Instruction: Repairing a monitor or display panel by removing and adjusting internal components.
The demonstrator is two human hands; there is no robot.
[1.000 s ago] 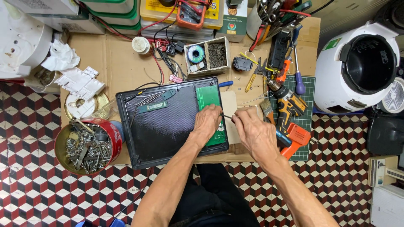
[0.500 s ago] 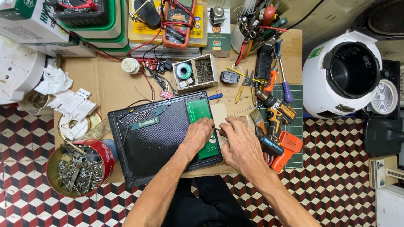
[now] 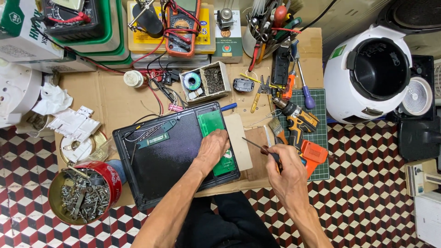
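A black flat appliance casing point(image 3: 170, 156) lies open on the cardboard-covered workbench, with a green circuit board point(image 3: 212, 123) along its right side. My left hand point(image 3: 212, 149) rests palm down on the lower part of that board. My right hand point(image 3: 285, 167) is to the right of the casing and holds a screwdriver point(image 3: 257, 146) whose thin shaft points up and left, its tip in the air just right of the casing. A small green strip board and thin wires sit in the casing's upper left.
A red tin of screws point(image 3: 85, 198) stands at the front left. An orange cordless drill point(image 3: 301, 126) lies on a green cutting mat at the right. Multimeters, a tool cup and a parts box line the back. A white rice cooker point(image 3: 372, 76) sits on the floor.
My right hand has drawn away to the right from the circuit board, the screwdriver now clear of the casing. My left hand stays on the board. The camera view has shifted downward.
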